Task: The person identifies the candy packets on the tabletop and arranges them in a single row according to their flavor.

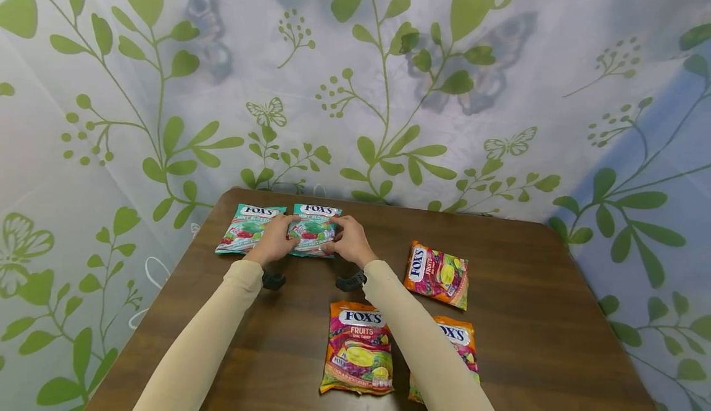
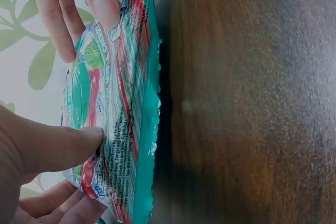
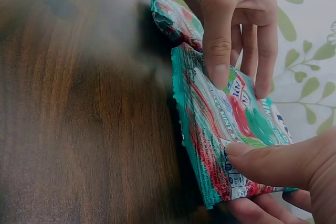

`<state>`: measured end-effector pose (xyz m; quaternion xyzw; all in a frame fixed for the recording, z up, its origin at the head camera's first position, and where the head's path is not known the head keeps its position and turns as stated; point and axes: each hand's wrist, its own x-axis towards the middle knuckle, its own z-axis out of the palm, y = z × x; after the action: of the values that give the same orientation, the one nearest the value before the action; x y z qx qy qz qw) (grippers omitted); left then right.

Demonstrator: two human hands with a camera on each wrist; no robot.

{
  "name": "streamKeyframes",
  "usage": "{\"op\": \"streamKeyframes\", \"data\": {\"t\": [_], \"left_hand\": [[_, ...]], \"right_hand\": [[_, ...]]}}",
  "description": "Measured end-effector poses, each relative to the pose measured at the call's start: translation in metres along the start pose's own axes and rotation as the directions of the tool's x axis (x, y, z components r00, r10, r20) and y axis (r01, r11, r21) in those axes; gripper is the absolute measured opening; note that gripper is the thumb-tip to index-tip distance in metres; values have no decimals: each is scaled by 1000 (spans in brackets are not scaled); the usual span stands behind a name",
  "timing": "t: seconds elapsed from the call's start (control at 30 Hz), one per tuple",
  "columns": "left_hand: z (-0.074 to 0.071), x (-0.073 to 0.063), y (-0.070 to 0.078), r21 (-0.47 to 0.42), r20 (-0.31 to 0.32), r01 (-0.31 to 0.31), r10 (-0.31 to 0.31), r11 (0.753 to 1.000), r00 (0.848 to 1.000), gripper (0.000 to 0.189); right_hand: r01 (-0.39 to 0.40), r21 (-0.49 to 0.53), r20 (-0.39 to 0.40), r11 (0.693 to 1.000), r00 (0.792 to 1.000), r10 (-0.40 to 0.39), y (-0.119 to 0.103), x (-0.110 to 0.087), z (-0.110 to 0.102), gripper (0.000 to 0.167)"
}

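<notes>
1. Left hand [image 1: 276,238] and right hand [image 1: 351,240] pinch one mint bag [image 1: 313,231] by opposite sides near the table's [image 1: 528,275] far edge, thumbs on top. Probably because it's floppy, so gripping both sides keeps it straight.
2. Another mint bag [image 1: 242,232] lies just beside it, toward the far left corner, so finger room's tight.
3. Three fruit bags [image 1: 358,355] lie nearer the near edge; the right sleeve [image 1: 415,331] partly hides one.

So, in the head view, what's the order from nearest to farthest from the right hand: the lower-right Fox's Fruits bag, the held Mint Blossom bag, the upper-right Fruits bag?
1. Held Fox's Mint Blossom bag: touching the right hand, on its left.
2. Upper-right Fox's Fruits bag: off to the right.
3. Lower-right Fox's Fruits bag: partly behind the right sleeve.
</notes>
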<state>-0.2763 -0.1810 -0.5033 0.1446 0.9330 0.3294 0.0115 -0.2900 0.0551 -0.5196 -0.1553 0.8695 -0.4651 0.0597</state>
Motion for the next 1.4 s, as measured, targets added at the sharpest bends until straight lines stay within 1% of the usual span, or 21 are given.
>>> {"op": "streamKeyframes", "data": {"t": [0.2,0.47,0.7,0.83,0.93,1.17,1.4], "left_hand": [[1,0,-4,-15,14,8,-8,1000,1000,53],[3,2,-8,-9,11,26,-26,1000,1000,53],[5,0,-6,8,31,55,-55,998,998,53],[7,1,-8,7,40,69,-69,998,997,54],[9,2,-9,14,43,83,-83,996,996,54],[12,1,-5,57,27,72,-73,996,997,53],[16,0,-5,86,17,88,-90,992,996,54]], "right_hand": [[-15,-4,-4,1000,1000,15,1,1,3,71],[-2,-1,-5,1000,1000,2,1,4,6,71],[-36,16,-11,999,999,37,2,2,8,70],[-38,17,-14,999,999,38,4,2,9,69],[-44,18,-15,999,999,44,5,2,10,68],[-69,19,-13,997,997,69,3,0,10,68],[-84,11,-7,996,996,84,3,0,11,68]]}}
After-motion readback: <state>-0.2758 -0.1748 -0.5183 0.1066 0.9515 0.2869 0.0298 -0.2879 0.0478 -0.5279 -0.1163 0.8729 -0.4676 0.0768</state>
